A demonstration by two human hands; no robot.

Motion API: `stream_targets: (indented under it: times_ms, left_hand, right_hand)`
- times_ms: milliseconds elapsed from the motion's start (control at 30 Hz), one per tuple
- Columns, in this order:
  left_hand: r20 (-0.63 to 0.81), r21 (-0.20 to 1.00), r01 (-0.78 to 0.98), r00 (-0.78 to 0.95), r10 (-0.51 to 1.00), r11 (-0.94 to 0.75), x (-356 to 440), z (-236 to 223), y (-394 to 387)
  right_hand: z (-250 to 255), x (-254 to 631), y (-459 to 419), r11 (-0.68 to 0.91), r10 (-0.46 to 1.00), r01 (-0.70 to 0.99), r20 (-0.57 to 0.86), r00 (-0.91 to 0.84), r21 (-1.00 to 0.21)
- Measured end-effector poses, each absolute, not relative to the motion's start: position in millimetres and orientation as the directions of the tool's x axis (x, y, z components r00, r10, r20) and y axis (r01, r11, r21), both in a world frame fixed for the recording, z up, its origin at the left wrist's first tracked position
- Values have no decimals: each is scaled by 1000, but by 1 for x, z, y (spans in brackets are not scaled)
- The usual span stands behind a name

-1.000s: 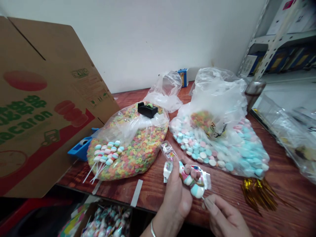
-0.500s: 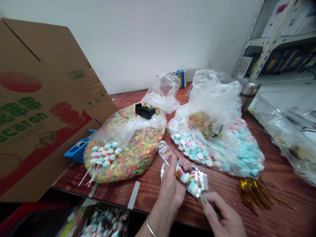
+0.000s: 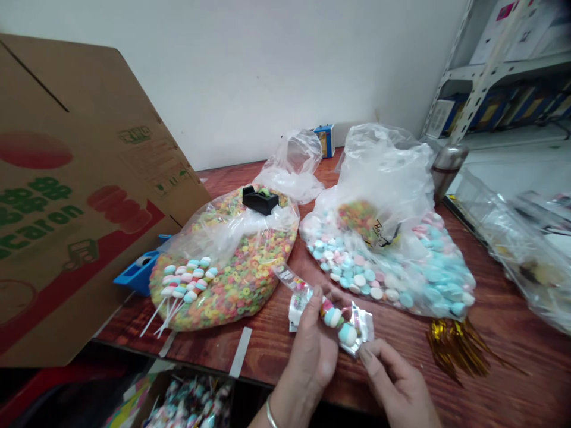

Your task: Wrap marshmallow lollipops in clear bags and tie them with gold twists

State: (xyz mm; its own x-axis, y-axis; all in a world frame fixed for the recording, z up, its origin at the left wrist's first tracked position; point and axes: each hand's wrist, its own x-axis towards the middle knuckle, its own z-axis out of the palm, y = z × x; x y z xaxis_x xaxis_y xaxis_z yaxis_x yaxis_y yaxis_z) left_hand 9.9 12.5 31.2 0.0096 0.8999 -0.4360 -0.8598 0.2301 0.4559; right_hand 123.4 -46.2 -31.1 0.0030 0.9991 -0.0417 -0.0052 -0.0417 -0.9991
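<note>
Your left hand [image 3: 314, 348] is curled round the marshmallow candy [image 3: 347, 334], thumb on one side and fingertips on the other, so it is narrow and holding, near the table's front edge and right of centre. The candy lies tilted inside a clear wrapper [image 3: 289, 278], whose far end pokes out to the left, in front of the bag of candy rings [image 3: 250, 288]. Your right hand [image 3: 397, 380] is narrow too, thumb and forefinger drawn together at the wrapper's near end; whether the stick is also in that pinch, you cannot tell. A second ago the lowest marshmallow stood right above a short bare length of stick at your right fingertips; now film shows below it and that length is out of sight. That suggests the candy sits deeper in its wrapper, with the loose near end the part left to manage. Just under and beside your left hand, flat packets [image 3: 367, 324] lie on the table [image 3: 267, 356]. Around the work, the supplies keep their places: bare marshmallow sticks [image 3: 190, 278] on the ring bag at the left, the bag of marshmallow discs [image 3: 428, 291] farther off at the right, gold ties [image 3: 459, 348] near right, and a box of candies [image 3: 191, 401] below the table's near left edge.
</note>
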Motion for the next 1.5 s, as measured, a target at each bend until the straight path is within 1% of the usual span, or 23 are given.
stream_targets:
  times_ms: [67, 167, 267, 333, 367, 400, 433, 467, 500, 533, 600, 633, 667, 733, 800, 833, 900, 1000, 1133, 1267, 1333, 1433, 1500]
  left_hand:
    - [-381, 450, -865, 41, 924, 224, 3, 29, 14]
    - [-382, 468, -855, 35, 924, 226, 1, 29, 16]
    - [-461, 463, -863, -39, 886, 203, 6, 33, 19]
    - [-531, 430, -880, -64, 845, 203, 8, 38, 21]
    - [-564, 405, -889, -58, 824, 215, 8, 39, 21]
    - [-591, 377, -897, -39, 806, 232, 8, 40, 21]
    - [-608, 351, -901, -14, 794, 254, 8, 41, 21]
    - [-617, 334, -902, 11, 787, 275, 9, 41, 21]
    - [-623, 327, -897, 32, 782, 297, 10, 40, 20]
    - [-628, 337, -888, 34, 777, 311, 12, 39, 18]
    - [-636, 399, -859, -7, 772, 321, 18, 37, 15]
    - [-642, 433, -837, -25, 767, 335, 21, 35, 13]
    - [-643, 462, -814, -35, 765, 351, 23, 34, 11]
    - [-600, 506, -783, -19, 799, 361, 23, 31, 10]
    - [-491, 520, -789, 37, 870, 327, 16, 29, 12]
    - [-420, 510, -806, 69, 905, 299, 11, 28, 13]
    - [-308, 465, -849, 110, 945, 251, 1, 26, 18]
    - [-307, 410, -888, 80, 948, 208, -6, 23, 23]
    - [-407, 380, -906, 19, 913, 189, 2, 27, 26]
    - [-474, 365, -899, 46, 879, 244, 11, 33, 25]
    - [-499, 409, -877, 17, 867, 253, 17, 30, 22]
    - [-534, 479, -842, -56, 843, 248, 27, 23, 15]
    - [-539, 493, -830, -57, 840, 261, 29, 18, 12]
  right_hand:
    - [-31, 121, -45, -218, 976, -225, -209, -62, -950]
    - [-30, 119, -44, -386, 922, -443, -342, -179, -809]
    - [-26, 117, -45, -501, 866, -510, -407, -292, -699]
    - [-24, 118, -45, -499, 865, -445, -395, -310, -744]
    - [-24, 120, -45, -428, 898, -370, -342, -275, -825]
    - [-25, 123, -45, -299, 945, -259, -247, -214, -918]
    - [-27, 125, -45, -126, 983, -109, -109, -148, -986]
    - [-31, 129, -44, 69, 992, 65, 62, -107, -996]
    - [-35, 132, -44, 254, 967, 233, 239, -93, -938]
    - [-40, 134, -44, 399, 915, 375, 390, -103, -837]
    - [-48, 137, -46, 547, 810, 544, 567, -150, -637]
    - [-51, 137, -47, 570, 786, 570, 595, -168, -592]
    - [-51, 137, -48, 557, 797, 567, 583, -159, -607]
    - [-48, 135, -51, 431, 889, 475, 450, -82, -767]
    - [-41, 132, -52, 216, 973, 283, 228, 10, -934]
    - [-38, 131, -51, 97, 994, 167, 103, 29, -981]
    - [-34, 129, -49, -121, 993, -68, -121, -14, -990]
    - [-33, 124, -46, -344, 939, -343, -312, -147, -874]
    - [-35, 120, -45, -413, 910, -512, -364, -198, -753]
    - [-32, 121, -46, -463, 885, -510, -409, -222, -725]
    - [-28, 123, -46, -431, 902, -437, -389, -188, -790]
    - [-21, 123, -46, -232, 972, -220, -231, -32, -947]
    - [-18, 123, -45, -156, 987, -127, -161, 28, -980]
